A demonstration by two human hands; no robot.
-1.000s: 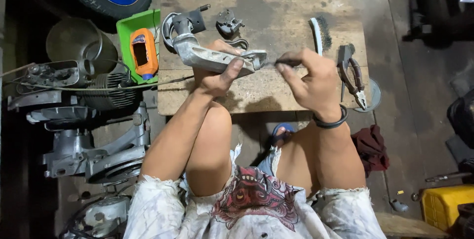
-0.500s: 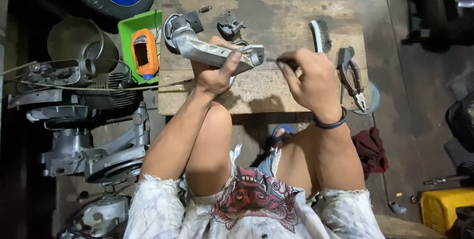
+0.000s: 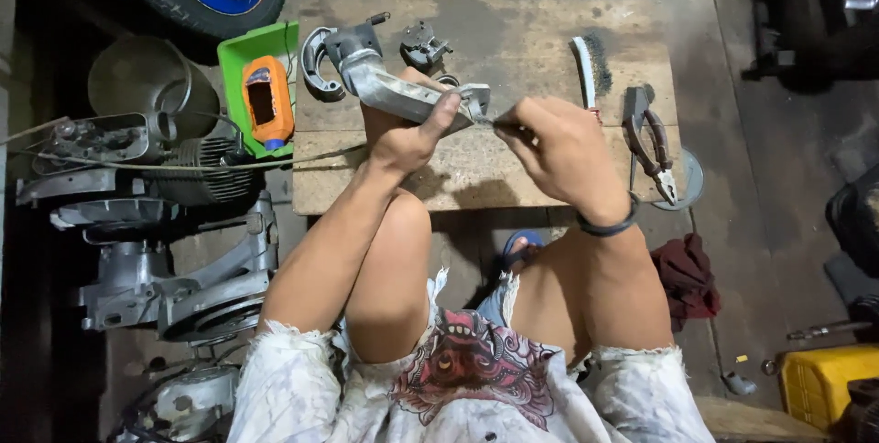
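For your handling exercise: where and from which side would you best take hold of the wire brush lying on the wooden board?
Probably the white handle of the wire brush, pinched across its narrow width from above. It lies flat on the wooden board, bristles to its right. The right hand covers its near end, so come at the far end, clear of the pliers.

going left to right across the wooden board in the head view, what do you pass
green tray with orange bottle → metal arm part in the left hand → right hand → wire brush → pliers
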